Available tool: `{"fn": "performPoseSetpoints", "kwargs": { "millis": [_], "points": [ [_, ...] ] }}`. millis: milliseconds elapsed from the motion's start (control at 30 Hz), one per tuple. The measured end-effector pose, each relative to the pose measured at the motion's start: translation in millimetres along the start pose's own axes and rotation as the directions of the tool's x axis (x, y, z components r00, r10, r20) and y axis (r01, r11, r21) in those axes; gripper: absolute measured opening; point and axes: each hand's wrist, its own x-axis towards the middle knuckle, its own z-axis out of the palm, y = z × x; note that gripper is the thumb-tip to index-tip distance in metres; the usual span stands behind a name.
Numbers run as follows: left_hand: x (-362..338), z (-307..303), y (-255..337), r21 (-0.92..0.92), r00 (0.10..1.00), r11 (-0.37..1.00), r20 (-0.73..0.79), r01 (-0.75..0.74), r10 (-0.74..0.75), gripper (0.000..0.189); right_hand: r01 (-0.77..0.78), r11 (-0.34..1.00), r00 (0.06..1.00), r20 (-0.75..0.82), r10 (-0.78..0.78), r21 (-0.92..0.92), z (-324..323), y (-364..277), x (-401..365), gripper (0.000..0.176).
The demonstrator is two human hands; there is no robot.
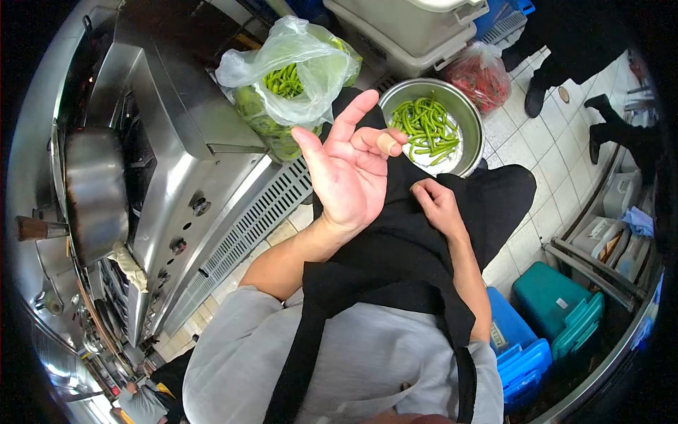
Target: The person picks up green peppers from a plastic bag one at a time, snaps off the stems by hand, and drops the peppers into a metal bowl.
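My left hand is raised over my lap, palm up, with its thumb and index finger spread and the other fingers bent; it holds nothing. A bandage-like wrap covers one fingertip. My right hand rests on the black apron with its fingers curled, and whatever may be inside is hidden. Beyond my hands, a round metal bowl holds green chili peppers. An open plastic bag of green peppers stands to the left of the bowl.
A steel stove with a large pot is at left. Grey bins and a bag of red peppers stand beyond the bowl. Blue and teal bins are at right. Other people's legs show at upper right.
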Motion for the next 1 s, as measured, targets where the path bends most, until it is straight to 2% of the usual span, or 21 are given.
{"fn": "performPoseSetpoints", "kwargs": {
  "millis": [67,100,167,300,367,400,467,533,700,1000],
  "points": [
    [-0.8,-6.8,-3.3,0.109,0.989,0.987,0.106,-0.118,0.107,0.1,0.019,1.0,1.0,-0.007,-0.019,0.0,1.0,2.3,0.4,0.024],
    [-0.6,-8.5,-3.8,0.109,0.989,0.987,0.105,-0.117,0.106,0.1,0.037,0.999,0.999,-0.014,-0.037,0.001,1.5,1.6,0.5,0.024],
    [-0.7,-12.1,-3.6,0.231,0.954,0.941,0.224,-0.248,0.197,0.102,0.01,1.0,1.0,-0.002,-0.01,0.009,-0.2,-1.1,-0.1,0.024],
    [-1.1,-15.1,-3.4,0.259,0.929,0.916,0.289,-0.306,0.229,0.105,0.005,1.0,1.0,-0.001,-0.005,0.022,1.3,1.5,0.2,0.025],
    [-2.8,-13.2,-2.7,0.308,0.913,0.886,0.326,-0.348,0.245,0.087,0.012,1.0,1.0,-0.005,-0.012,0.023,2.1,2.9,0.4,0.025],
    [-3.7,-10.6,-2.6,0.308,0.913,0.886,0.326,-0.347,0.245,0.087,0.018,1.0,1.0,-0.01,-0.018,0.024,2.2,3.3,0.3,0.024],
    [-5.3,-4.7,-2.7,0.359,0.916,0.853,0.275,-0.379,0.291,0.059,0.016,1.0,1.0,-0.006,-0.016,0.022,1.9,2.2,0.2,0.024],
    [-5.1,-3.7,-3.8,0.347,0.909,0.851,0.288,-0.393,0.302,0.056,0.015,1.0,1.0,-0.006,-0.015,0.021,1.5,1.8,0.2,0.024],
    [-6.7,-1.5,-3.5,0.352,0.918,0.856,0.264,-0.378,0.297,0.063,0.021,0.999,1.0,-0.01,-0.021,0.029,2.1,4.4,0.6,0.025],
    [-3.7,-7.2,-4.7,0.345,0.893,0.846,0.348,-0.406,0.286,0.069,0.005,1.0,1.0,-0.002,-0.005,-0.008,0.8,1.8,0.6,0.025]
  ]
}}
